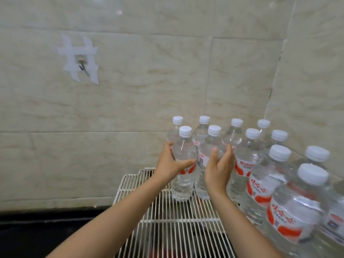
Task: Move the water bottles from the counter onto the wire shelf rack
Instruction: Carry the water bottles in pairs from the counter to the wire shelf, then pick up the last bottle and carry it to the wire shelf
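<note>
My left hand [170,164] is wrapped round the first bottle [184,181] at its shoulder and label, thumb across the front and fingers curled behind. The bottle is upright with its base down on the wire shelf rack [167,229], near the back left corner. My right hand [219,169] is cupped on the second bottle [203,161] just beside it. The thumb lies on the near face and the fingers are bent round the right flank, a looser hold than the left. This bottle is upright too, also with its base on the wires. The 2 bottles stand side by side, close enough that I cannot tell whether they touch.

Behind and to the right are the other bottles [264,175]. I count 9 more white caps, all upright, packed in rows toward the corner of the tiled wall [130,90]. They are clear, with red-and-white labels. Up on the left a small hook [81,66] sits under crossed strips of tape. Below the tiles runs a dark ledge [46,229].
</note>
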